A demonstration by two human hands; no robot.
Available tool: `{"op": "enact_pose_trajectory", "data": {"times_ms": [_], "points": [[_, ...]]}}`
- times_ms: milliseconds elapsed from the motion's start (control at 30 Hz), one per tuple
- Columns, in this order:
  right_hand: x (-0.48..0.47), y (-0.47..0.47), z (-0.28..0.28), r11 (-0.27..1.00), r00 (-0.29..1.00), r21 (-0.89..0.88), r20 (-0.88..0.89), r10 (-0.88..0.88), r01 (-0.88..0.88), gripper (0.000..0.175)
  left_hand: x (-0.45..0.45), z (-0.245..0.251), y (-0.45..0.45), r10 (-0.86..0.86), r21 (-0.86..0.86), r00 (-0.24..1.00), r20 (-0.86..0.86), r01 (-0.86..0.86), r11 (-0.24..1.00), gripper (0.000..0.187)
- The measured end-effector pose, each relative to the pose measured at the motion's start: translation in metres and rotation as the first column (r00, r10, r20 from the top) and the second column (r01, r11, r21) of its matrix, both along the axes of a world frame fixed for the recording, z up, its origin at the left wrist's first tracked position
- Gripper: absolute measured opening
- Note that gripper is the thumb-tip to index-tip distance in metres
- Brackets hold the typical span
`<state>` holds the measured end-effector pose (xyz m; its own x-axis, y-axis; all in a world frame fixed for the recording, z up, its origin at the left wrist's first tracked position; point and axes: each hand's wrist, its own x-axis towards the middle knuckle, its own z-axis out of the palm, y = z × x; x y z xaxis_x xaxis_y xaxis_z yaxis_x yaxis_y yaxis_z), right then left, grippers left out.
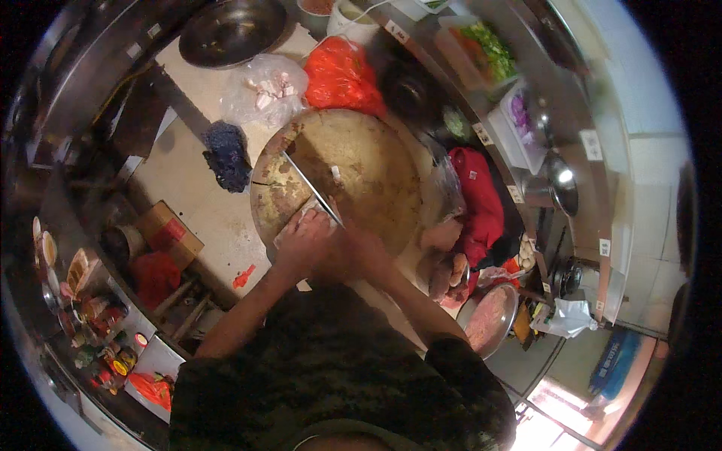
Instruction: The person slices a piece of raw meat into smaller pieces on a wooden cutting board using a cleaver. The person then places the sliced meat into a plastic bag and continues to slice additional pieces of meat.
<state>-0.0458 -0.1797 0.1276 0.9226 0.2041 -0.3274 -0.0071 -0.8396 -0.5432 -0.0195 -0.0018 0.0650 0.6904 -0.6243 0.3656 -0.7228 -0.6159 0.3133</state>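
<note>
On the round wooden chopping block [372, 146] my right hand [361, 237] grips a knife [310, 185], whose blade shows as a thin bright line slanting to the upper left. My left hand [310, 231] presses down on a pale piece of food [286, 232], perhaps meat, right beside the blade. Much of that piece is hidden under my fingers. A small white scrap [336, 173] lies apart from the knife, near the middle of the block. The knife's handle is covered by my right hand.
Beyond the block stand a clear plastic bag of pale pieces [271, 93] and a red plastic bag [341, 73]. A dark cloth [227, 155] lies to the left. At the right are a red cloth [479, 197] and a metal bowl of pink minced meat [491, 321]. A wok [234, 31] sits farther off.
</note>
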Motion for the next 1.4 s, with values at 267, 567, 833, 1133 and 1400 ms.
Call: {"op": "enact_pose_trajectory", "data": {"times_ms": [267, 567, 833, 1133, 1400], "points": [[0.07, 0.019, -0.063, 0.996, 0.972, -0.061, 0.23, -0.042, 0.058, 0.015, -0.004, -0.001, -0.002, 0.006, 0.052, 0.997, -0.073, -0.002, 0.999, 0.045], [0.072, -0.023, -0.022, 0.989, 0.985, -0.058, 0.118, -0.125, 0.133, 0.023, -0.002, 0.009, -0.002, 0.089, 0.006, 0.996, -0.026, -0.089, 0.996, 0.042], [-0.062, -0.042, 0.052, 0.981, 0.987, -0.169, -0.111, -0.112, 0.092, 0.025, 0.0, 0.004, -0.004, 0.045, -0.004, 0.998, -0.042, -0.045, 0.999, 0.042], [-0.092, -0.045, 0.079, 0.966, 0.977, -0.258, -0.208, -0.045, -0.011, 0.014, -0.001, -0.005, -0.001, 0.024, -0.095, 0.998, 0.054, -0.019, 0.995, 0.046], [-0.08, -0.036, 0.072, 0.969, 0.977, -0.238, -0.186, -0.105, 0.059, 0.016, 0.002, -0.009, -0.002, 0.007, -0.092, 0.996, -0.085, -0.015, 0.996, 0.052]]}}
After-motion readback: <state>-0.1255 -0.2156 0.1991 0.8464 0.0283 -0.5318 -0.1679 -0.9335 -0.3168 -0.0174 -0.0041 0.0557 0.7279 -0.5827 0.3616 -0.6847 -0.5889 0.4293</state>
